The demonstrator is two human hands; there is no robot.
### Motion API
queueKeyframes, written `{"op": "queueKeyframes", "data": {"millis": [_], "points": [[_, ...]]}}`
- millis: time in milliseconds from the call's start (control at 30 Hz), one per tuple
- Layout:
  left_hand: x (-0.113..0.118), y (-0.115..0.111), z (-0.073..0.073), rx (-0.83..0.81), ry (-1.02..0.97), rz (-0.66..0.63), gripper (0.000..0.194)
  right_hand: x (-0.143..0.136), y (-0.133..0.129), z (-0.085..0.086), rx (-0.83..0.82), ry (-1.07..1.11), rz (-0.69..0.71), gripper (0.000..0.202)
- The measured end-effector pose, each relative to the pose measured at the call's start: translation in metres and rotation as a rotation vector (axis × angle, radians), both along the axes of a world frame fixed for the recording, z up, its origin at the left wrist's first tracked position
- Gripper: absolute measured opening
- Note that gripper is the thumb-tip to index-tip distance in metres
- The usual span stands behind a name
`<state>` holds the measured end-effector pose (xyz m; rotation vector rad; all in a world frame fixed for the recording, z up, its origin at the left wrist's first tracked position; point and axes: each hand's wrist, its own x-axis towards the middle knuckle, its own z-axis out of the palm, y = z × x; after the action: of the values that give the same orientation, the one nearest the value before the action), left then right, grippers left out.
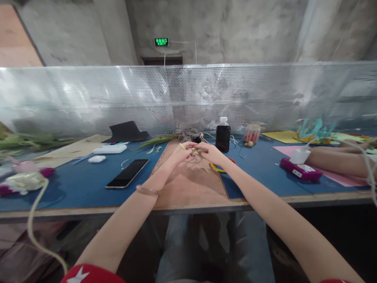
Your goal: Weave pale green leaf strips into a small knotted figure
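Observation:
Both my hands meet over the brown board at the middle of the table, fingertips close together. My left hand (185, 151) has its fingers bent around something small and pale that I cannot make out. Opposite it, my right hand (208, 151) curls its fingers toward the same spot. Small pale green scraps (205, 169) lie on the board (191, 184) just below the fingers. A tangled grey cord bundle (189, 135) sits right behind my hands. Beside my right wrist is a yellow ring (216, 168), partly hidden by the forearm.
A phone (127, 173) and a white case (97, 158) lie on the left. Behind my right hand stand a dark bottle (223, 137) and a jar (252, 133). A purple power strip (301, 169) and another person's arms (338, 161) are at the right.

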<state>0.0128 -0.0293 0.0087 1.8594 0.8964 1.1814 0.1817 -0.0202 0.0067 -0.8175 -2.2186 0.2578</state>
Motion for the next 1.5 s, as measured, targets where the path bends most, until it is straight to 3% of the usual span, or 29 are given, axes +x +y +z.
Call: {"op": "queueKeyframes", "data": {"millis": [267,800,1067,1500], "points": [[-0.004,0.007,-0.002,-0.089,-0.109,-0.088,0.026,-0.001,-0.002,0.003,-0.031,0.021,-0.032,0.017],[-0.004,0.004,-0.002,-0.144,-0.168,-0.042,0.022,-0.001,-0.004,0.005,0.118,0.054,-0.168,0.018],[0.0,-0.01,-0.004,-0.104,-0.096,-0.057,0.028,-0.003,-0.004,0.004,0.201,0.034,-0.141,0.017],[-0.003,0.001,-0.008,-0.042,-0.078,-0.047,0.021,-0.004,-0.006,0.005,0.228,0.08,-0.139,0.016]]}}
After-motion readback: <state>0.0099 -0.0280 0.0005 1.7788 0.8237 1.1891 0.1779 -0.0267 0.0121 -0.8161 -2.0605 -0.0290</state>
